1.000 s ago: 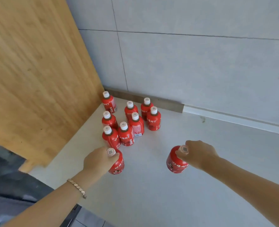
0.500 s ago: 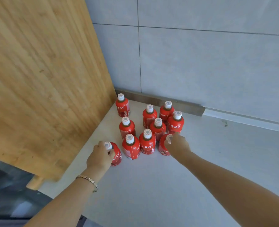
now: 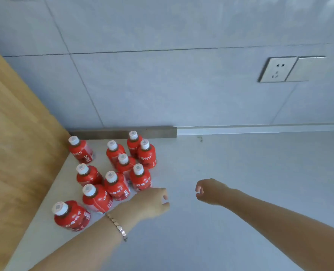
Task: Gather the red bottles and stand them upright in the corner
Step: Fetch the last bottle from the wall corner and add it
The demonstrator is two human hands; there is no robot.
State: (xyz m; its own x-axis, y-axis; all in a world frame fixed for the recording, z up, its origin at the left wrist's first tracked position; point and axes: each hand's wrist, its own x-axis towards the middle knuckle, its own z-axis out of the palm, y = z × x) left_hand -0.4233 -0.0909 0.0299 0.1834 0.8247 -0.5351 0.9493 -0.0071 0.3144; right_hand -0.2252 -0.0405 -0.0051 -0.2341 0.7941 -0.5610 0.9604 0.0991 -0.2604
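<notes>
we see a pale counter (image 3: pixel 240 182) against a grey tiled wall (image 3: pixel 181 90), socket (image 3: pixel 277 69) at 2 o'clock. ten red bottles (image 3: pixel 116 185) stand upright at 10 o'clock, white label writing unreadable. left hand (image 3: pixel 152 202) and right hand (image 3: pixel 211 191) hold nothing, fingers loosely curled.

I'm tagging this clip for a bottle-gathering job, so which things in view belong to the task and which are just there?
Part of the job:
- red bottles, ten standing upright in the corner
- left hand, empty
- right hand, empty

Just there:
- wooden panel on the left
- wall socket
- bracelet on the left wrist
- metal strip along the wall's foot
</notes>
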